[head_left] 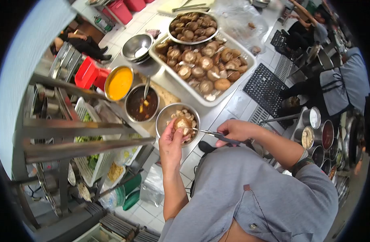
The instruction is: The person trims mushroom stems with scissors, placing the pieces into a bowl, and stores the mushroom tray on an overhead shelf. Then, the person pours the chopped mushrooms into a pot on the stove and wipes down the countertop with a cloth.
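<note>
My left hand point(171, 143) pinches a brown mushroom point(182, 125), its pale underside turned up, over a steel bowl point(162, 116). Cut mushroom stems point(189, 114) lie in that bowl. My right hand point(238, 131) is closed around the dark handles of a pair of scissors point(209, 132). The metal blades reach left to the mushroom's pale underside, where the stem sits. Just beyond the bowl, a white tub point(249, 69) holds many whole mushrooms. A steel bowl of darker mushrooms point(193, 29) rests on the tub's far edge.
Left of my bowl stand a pot of dark sauce point(140, 108) with a spoon and a pot of orange liquid point(119, 82). Stacked steel bowls point(137, 47) sit behind. A metal rack point(88, 147) stands at the left. A person in an apron point(338, 84) is at the right.
</note>
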Demonstrator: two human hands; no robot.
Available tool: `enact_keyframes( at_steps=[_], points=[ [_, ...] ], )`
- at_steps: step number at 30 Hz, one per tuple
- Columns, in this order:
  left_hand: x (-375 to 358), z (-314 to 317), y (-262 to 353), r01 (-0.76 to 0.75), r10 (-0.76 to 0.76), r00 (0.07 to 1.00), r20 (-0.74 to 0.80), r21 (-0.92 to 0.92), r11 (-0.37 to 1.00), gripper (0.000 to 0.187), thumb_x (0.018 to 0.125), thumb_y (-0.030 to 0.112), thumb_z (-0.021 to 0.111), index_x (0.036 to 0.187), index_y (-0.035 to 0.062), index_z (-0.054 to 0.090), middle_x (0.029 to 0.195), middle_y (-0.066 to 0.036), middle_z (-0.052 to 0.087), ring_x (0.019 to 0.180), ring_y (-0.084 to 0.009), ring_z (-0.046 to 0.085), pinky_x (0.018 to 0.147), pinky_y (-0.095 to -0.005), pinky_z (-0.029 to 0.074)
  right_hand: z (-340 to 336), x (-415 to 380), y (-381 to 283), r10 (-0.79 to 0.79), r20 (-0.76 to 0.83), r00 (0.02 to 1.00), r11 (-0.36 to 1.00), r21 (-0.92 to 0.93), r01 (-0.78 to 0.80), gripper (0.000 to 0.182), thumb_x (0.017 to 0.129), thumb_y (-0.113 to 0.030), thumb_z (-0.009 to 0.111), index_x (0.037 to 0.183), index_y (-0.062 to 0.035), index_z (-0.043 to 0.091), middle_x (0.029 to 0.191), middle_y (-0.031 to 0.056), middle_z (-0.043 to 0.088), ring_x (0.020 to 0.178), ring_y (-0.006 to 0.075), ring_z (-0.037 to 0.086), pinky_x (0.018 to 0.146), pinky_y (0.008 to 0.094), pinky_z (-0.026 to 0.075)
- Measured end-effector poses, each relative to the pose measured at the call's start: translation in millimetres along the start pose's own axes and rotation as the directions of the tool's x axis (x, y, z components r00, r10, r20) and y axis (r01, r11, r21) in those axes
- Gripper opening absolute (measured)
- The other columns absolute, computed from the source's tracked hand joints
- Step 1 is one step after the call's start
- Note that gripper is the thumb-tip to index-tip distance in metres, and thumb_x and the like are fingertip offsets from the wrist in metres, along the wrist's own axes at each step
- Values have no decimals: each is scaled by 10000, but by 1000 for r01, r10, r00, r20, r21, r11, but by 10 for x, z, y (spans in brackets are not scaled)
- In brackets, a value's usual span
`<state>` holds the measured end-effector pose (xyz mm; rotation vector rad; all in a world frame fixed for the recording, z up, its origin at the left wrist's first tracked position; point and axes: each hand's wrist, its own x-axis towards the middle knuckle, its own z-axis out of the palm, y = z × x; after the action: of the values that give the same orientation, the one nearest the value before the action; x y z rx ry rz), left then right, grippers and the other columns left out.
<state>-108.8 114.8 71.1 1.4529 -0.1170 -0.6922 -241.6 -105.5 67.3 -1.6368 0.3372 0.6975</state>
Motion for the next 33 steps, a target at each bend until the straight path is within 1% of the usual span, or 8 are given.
enact_keyframes(
  at_steps=[6, 7, 9, 14, 17, 19, 24, 33],
  points=[
    [719, 700, -57, -303, 290, 953, 88, 223, 927, 405, 981, 117, 611, 1355, -24, 540, 1194, -139, 653, 1048, -220, 646, 937, -343, 520, -517, -301, 593, -76, -152, 985, 961, 253, 113, 429, 877, -448, 754, 770, -62, 600, 623, -22, 553, 535, 78, 570, 488, 241, 431],
    [822, 798, -83, -487, 501, 848, 176, 634, 601, 431, 965, 173, 627, 1361, 16, 560, 1301, -210, 601, 1223, -329, 562, 1084, -423, 410, -602, -367, 622, -88, -189, 978, 955, 264, 137, 424, 878, -444, 754, 774, -62, 600, 629, -23, 554, 533, 77, 568, 491, 240, 430],
    [1110, 922, -386, -572, 580, 716, 389, 803, 168, 498, 968, 250, 598, 1424, 67, 517, 1441, -237, 489, 1404, -417, 360, 1176, -524, 248, -798, -488, 667, -116, -271, 956, 939, 285, 195, 414, 879, -435, 754, 780, -63, 601, 642, -26, 556, 530, 76, 565, 498, 237, 428],
    [1107, 1055, -362, -397, 360, 873, 331, 909, 127, 595, 995, 324, 526, 1531, 117, 374, 1582, -181, 331, 1487, -472, 151, 1151, -676, 143, -1636, -690, 865, -215, -709, 671, 976, -140, 165, 274, 871, -268, 770, 828, -43, 620, 655, -1, 551, 581, 74, 557, 508, 261, 422],
    [1064, 1108, -255, -348, 296, 908, 297, 927, 137, 623, 983, 343, 550, 1533, 113, 369, 1588, -197, 307, 1483, -475, 155, 1159, -657, 150, -2335, -637, 750, -397, -837, 377, 888, -455, -74, 277, 842, -287, 763, 895, -40, 648, 760, 112, 666, 675, 265, 650, 629, 390, 495],
    [1056, 1152, -286, -347, 349, 896, 274, 923, 167, 654, 972, 368, 569, 1535, 107, 362, 1589, -213, 291, 1482, -481, 149, 1162, -650, 148, -2852, -446, 564, -347, -874, 340, 912, -399, -93, 207, 796, -217, 726, 891, -48, 655, 858, 160, 695, 856, 385, 657, 733, 474, 508],
    [859, 1447, -246, -328, 498, 846, 190, 922, 206, 723, 928, 309, 665, 1526, 51, 351, 1563, -268, 291, 1467, -489, 182, 1171, -593, 182, -4159, 206, 680, -400, -812, 424, 830, -518, -208, 266, 833, -235, 682, 1034, -69, 632, 986, 162, 693, 934, 379, 653, 777, 482, 514],
    [657, 2429, 452, -604, 494, 753, 435, 755, 256, 464, 894, 105, 678, 1326, -19, 565, 1356, -230, 545, 1331, -485, 430, 1111, -522, 342, -3772, -286, 1337, -288, -830, 478, 952, -304, 46, 278, 823, -250, 704, 901, -1, 609, 864, 193, 660, 793, 346, 648, 703, 414, 500]
  ],
)
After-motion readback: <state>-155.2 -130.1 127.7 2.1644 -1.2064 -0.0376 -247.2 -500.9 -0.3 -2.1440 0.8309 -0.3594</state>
